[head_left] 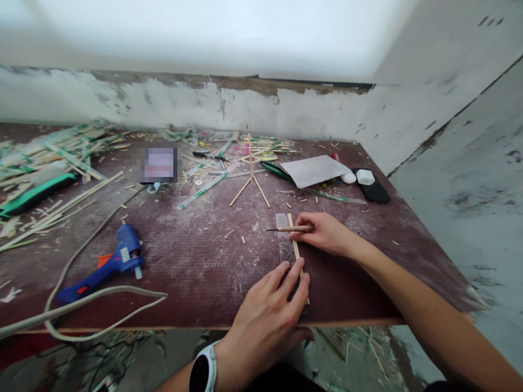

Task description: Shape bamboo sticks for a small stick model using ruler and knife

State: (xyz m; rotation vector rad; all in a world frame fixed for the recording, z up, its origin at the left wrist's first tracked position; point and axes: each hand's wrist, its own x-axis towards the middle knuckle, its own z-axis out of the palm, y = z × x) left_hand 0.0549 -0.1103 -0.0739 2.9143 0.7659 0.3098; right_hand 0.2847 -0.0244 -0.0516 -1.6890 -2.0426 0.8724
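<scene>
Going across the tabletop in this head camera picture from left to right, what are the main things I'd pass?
Green and black tool → blue glue gun → upright frame of thin sticks → sheet of paper → flat black device.

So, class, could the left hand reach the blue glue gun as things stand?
Probably yes: bare board lies between the left hand and the glue gun, though it's pressing a ruler.
</scene>
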